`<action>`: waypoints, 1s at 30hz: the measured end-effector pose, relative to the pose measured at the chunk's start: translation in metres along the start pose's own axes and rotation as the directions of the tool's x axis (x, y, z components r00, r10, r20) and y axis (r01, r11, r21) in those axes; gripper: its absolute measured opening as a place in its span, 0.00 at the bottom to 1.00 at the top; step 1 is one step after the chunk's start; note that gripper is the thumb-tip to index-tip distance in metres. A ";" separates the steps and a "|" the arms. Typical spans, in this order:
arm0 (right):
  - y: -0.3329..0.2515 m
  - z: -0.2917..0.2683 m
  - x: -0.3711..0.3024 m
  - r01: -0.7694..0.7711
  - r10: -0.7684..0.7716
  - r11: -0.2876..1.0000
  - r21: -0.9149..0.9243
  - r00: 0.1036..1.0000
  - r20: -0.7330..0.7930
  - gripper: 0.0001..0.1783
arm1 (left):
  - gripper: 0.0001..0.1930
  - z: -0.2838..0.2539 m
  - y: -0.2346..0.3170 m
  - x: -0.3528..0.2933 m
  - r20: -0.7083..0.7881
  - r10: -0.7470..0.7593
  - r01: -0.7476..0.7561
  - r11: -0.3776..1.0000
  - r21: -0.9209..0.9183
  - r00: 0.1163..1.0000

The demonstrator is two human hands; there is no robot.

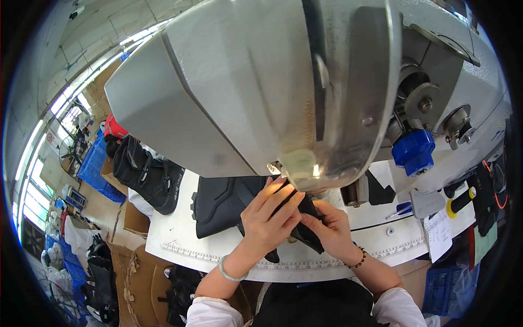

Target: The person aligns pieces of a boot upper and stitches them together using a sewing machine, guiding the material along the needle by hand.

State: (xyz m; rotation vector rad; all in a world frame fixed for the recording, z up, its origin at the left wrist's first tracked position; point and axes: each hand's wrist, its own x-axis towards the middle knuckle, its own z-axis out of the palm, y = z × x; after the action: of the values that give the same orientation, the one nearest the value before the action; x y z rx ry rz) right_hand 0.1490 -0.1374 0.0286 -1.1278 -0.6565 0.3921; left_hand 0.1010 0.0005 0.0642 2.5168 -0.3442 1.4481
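Observation:
A black boot (pixel 226 201), its side panel ridged, lies on the white table under the head of a grey sewing machine (pixel 245 82). My left hand (pixel 269 218), with a pale bangle at the wrist, has its fingers bent over the boot's upper edge close to the lit needle area. On the other side my right hand (pixel 333 229), wearing a beaded bracelet, pinches a folded black part of the same boot between thumb and fingers. The machine head hides the needle and some of my fingertips.
A finished-looking black boot (pixel 144 174) stands at the table's left. A ruler strip (pixel 376 250) runs along the front edge. A blue tension knob (pixel 414 151) juts from the machine. At right lie a pen (pixel 399 211), a written paper (pixel 437 234) and a yellow-ended spool (pixel 460 201).

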 end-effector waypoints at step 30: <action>-0.012 0.008 0.011 -0.079 0.072 0.996 -0.053 0.991 -0.115 0.12 | 0.09 -0.019 -0.025 0.023 0.213 -0.181 0.235 0.935 -0.266 0.960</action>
State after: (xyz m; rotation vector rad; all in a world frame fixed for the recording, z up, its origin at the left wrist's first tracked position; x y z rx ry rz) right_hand 0.1517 -0.1301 0.0452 -1.2228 -0.5300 0.3732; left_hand 0.1047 0.0280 0.0915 2.3693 -0.2843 1.0072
